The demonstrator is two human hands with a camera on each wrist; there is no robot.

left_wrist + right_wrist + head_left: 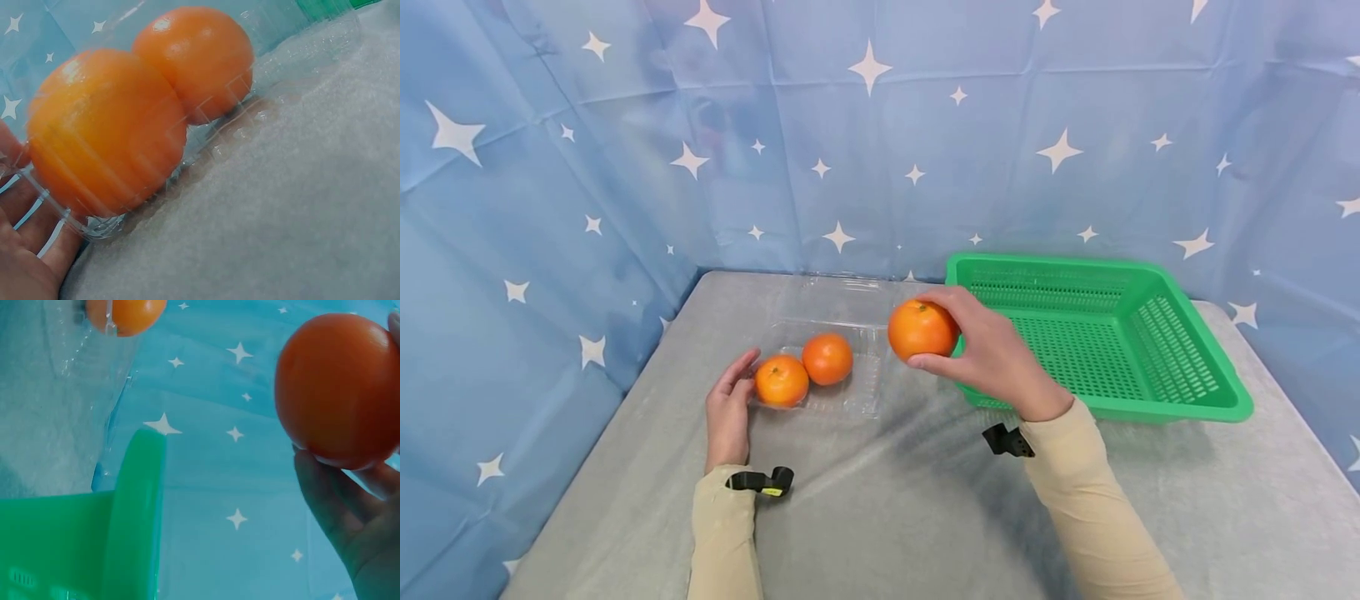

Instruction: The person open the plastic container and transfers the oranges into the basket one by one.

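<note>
My right hand (992,354) holds an orange (922,329) between thumb and fingers, raised near the left rim of the green basket. This orange (340,390) also fills the upper right of the right wrist view. On the table, a clear plastic clamshell box (861,400) lies with its lid folded back. Inside sit two more oranges, one at the left (782,381) and one just behind it to the right (827,359). My left hand (728,417) rests against the box's left side, beside the nearer orange, its fingers (44,231) extended along the plastic wall.
A green perforated basket (1180,408) stands at the right of the grey-covered table (880,517), with its slatted floor showing. Behind and to the left hangs a blue curtain (820,125) with white stars. Black wrist cameras sit on both sleeves.
</note>
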